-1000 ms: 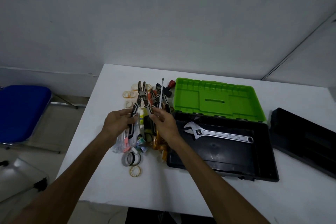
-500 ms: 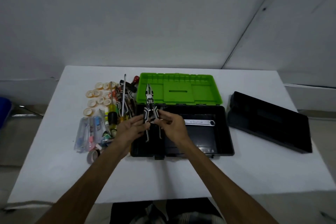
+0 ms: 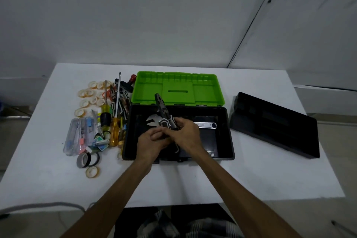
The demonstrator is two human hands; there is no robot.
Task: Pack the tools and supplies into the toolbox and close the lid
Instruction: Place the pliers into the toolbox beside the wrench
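Note:
The black toolbox stands open at the table's middle, its green lid folded back. A silver adjustable wrench lies inside. Over the box, both hands hold black-and-white pliers with the jaws pointing away toward the lid. My left hand grips the handle ends. My right hand grips the handles nearer the jaws. Left of the box lie yellow-handled screwdrivers, more pliers, several tape rolls and clear packets.
A black tray insert lies on the white table right of the toolbox. Grey and black tape rolls and a clear roll sit near the front left. A grey cable runs under the table's front edge.
Both hands carried the pliers from the pile on the left to above the open toolbox and lowered them, tilting the jaws left. The camera view shifted right.

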